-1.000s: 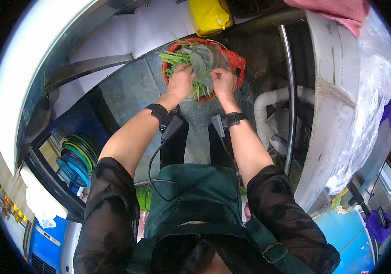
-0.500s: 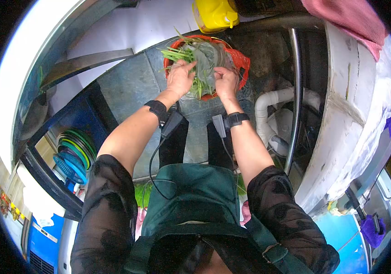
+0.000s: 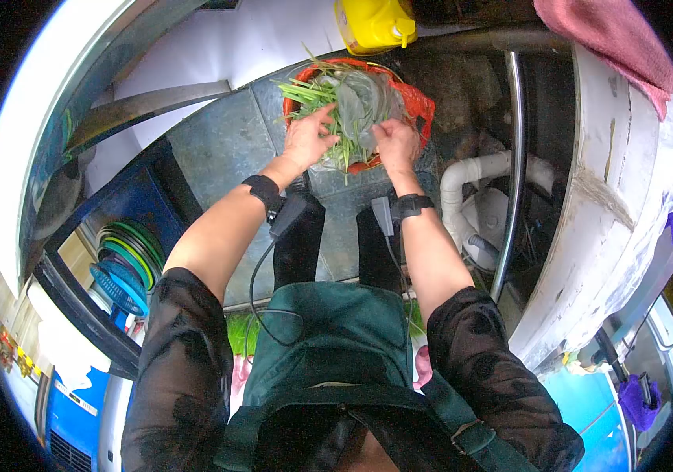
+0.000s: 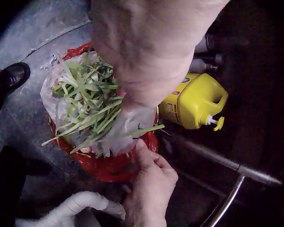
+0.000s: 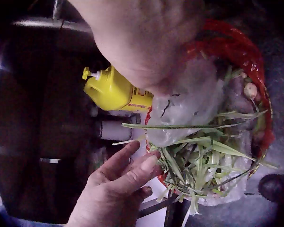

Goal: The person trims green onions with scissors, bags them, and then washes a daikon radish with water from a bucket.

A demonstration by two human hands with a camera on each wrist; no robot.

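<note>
Long green leaf trimmings and a crumpled clear plastic bag heap up in a bin lined with a red bag. My left hand is at the bin's left side beside the trimmings. In the right wrist view its index finger and thumb are extended and apart, close to the leaf ends. On the other side, my right hand pinches the clear bag's edge between thumb and forefinger, as the left wrist view shows near the red liner.
A yellow jug stands behind the bin. To the right are a metal rail, a white drain pipe and a pale panel. Stacked plastic baskets are at lower left. Dark tiles cover the floor.
My left hand has drawn back a little from the trimmings, its fingers spreading. My right hand stays at the bin's right side. The head view has shifted slightly.
</note>
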